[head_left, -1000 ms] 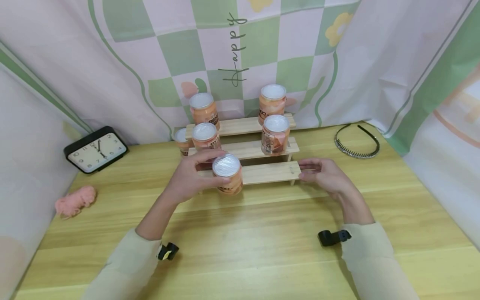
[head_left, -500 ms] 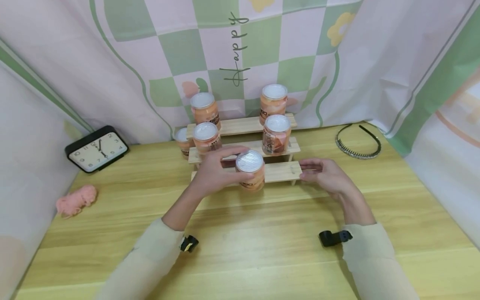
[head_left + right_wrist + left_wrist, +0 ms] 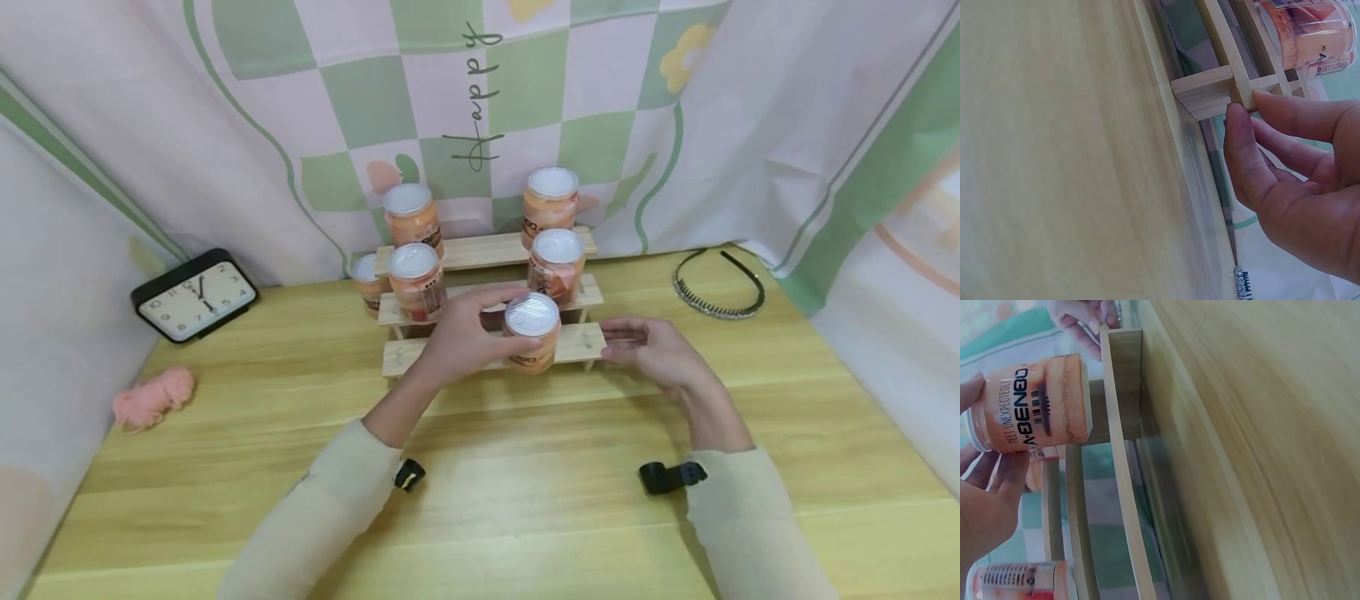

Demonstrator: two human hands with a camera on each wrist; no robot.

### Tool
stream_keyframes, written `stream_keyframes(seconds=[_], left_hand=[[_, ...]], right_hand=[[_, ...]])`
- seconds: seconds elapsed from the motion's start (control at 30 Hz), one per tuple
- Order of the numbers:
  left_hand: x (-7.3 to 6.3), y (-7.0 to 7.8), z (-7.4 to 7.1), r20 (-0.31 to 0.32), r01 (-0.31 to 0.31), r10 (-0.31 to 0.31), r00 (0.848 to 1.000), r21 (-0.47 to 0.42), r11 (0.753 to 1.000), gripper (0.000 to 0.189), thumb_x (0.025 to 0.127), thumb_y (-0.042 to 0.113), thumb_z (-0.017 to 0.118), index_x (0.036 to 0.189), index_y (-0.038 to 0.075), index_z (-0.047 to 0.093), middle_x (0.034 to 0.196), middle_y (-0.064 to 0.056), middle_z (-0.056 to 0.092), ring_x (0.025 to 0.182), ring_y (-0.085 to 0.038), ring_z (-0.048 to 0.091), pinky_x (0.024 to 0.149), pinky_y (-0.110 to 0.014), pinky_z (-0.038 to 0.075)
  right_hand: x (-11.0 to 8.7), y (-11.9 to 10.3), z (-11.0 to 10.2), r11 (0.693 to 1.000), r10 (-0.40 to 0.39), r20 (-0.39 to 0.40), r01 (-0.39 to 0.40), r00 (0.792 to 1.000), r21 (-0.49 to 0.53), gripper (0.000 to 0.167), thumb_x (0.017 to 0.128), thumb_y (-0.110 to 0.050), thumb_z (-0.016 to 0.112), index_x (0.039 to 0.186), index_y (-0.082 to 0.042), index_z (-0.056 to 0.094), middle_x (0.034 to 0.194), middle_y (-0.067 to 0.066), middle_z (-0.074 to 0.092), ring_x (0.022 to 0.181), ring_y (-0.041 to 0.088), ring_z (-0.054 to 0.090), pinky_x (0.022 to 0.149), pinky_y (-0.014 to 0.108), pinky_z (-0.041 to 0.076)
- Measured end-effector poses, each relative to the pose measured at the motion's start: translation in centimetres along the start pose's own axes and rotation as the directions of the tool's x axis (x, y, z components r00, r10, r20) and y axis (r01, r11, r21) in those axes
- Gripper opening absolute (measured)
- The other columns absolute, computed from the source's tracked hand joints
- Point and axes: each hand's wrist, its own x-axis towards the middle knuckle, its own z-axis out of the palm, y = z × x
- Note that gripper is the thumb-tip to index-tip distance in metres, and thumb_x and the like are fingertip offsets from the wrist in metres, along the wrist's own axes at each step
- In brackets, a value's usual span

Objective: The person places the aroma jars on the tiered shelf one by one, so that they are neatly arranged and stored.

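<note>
My left hand [image 3: 468,333] grips an orange can [image 3: 534,337] with a silvery lid, thumb on the near side and fingers on the far side. In the left wrist view this can [image 3: 1035,403] is upright relative to the stand, its base just over the lowest board. The three-step wooden stand [image 3: 405,354] faces me. At the right end of its lowest step, my right hand [image 3: 652,350] pinches the board's corner between thumb and fingertip, as the right wrist view shows at the board end [image 3: 1242,94].
Similar cans stand at the left [image 3: 417,287] and right [image 3: 557,267] of the middle step, and at the left [image 3: 414,223] and right [image 3: 550,208] of the top step. Another can [image 3: 370,287] is behind the stand's left side. A clock [image 3: 197,298], pink yarn [image 3: 153,398] and headband [image 3: 716,308] lie outward.
My left hand has carried the can rightward along the lowest step, from its left part to right of the middle. My right hand has stayed at the board's end.
</note>
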Motion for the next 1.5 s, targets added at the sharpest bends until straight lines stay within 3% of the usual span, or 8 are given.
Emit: stream_keyframes(seconds=[0.3, 0.8, 1.1, 1.5], left_hand=[[0.7, 0.1, 1.9, -0.007, 0.029, -0.030, 1.000, -0.030, 0.999, 0.056, 0.077, 0.008, 0.090, 0.128, 0.000, 0.068, 0.135, -0.011, 0.060, 0.116, -0.021, 0.060, 0.090, -0.029, 0.056], [1.3, 0.0, 3.5, -0.039, 0.008, -0.008, 0.999, 0.003, 1.000, 0.053, 0.078, 0.011, 0.090, 0.126, -0.001, 0.069, 0.126, -0.009, 0.063, 0.109, -0.018, 0.061, 0.087, -0.024, 0.056], [1.4, -0.1, 3.7, -0.040, 0.047, -0.046, 0.998, 0.022, 0.999, 0.055, 0.077, 0.016, 0.091, 0.126, 0.005, 0.070, 0.116, -0.004, 0.059, 0.106, -0.016, 0.059, 0.089, -0.022, 0.054], [0.9, -0.1, 2.8, -0.021, 0.000, -0.001, 1.000, -0.055, 0.998, 0.063, 0.077, 0.017, 0.091, 0.134, 0.009, 0.064, 0.122, -0.004, 0.060, 0.113, -0.019, 0.060, 0.095, -0.032, 0.054]], right_hand=[[0.2, 0.0, 0.0, 1.000, -0.002, 0.005, 0.002, 1.000, -0.004, 0.056, 0.096, 0.001, 0.063, 0.146, 0.013, 0.040, 0.139, 0.032, 0.049, 0.119, 0.037, 0.056, 0.092, 0.028, 0.055], [0.2, 0.1, 0.0, 1.000, -0.003, 0.009, 0.003, 1.000, 0.011, 0.056, 0.096, 0.002, 0.063, 0.146, 0.013, 0.040, 0.140, 0.032, 0.049, 0.120, 0.037, 0.055, 0.093, 0.029, 0.054], [0.1, 0.1, 0.0, 1.000, -0.007, 0.012, 0.007, 1.000, 0.015, 0.056, 0.096, 0.002, 0.062, 0.146, 0.014, 0.040, 0.140, 0.032, 0.049, 0.120, 0.036, 0.056, 0.094, 0.029, 0.054], [0.1, 0.1, -0.1, 1.000, -0.008, 0.011, 0.007, 1.000, 0.013, 0.056, 0.096, 0.002, 0.063, 0.146, 0.014, 0.039, 0.140, 0.032, 0.049, 0.120, 0.037, 0.056, 0.093, 0.028, 0.054]])
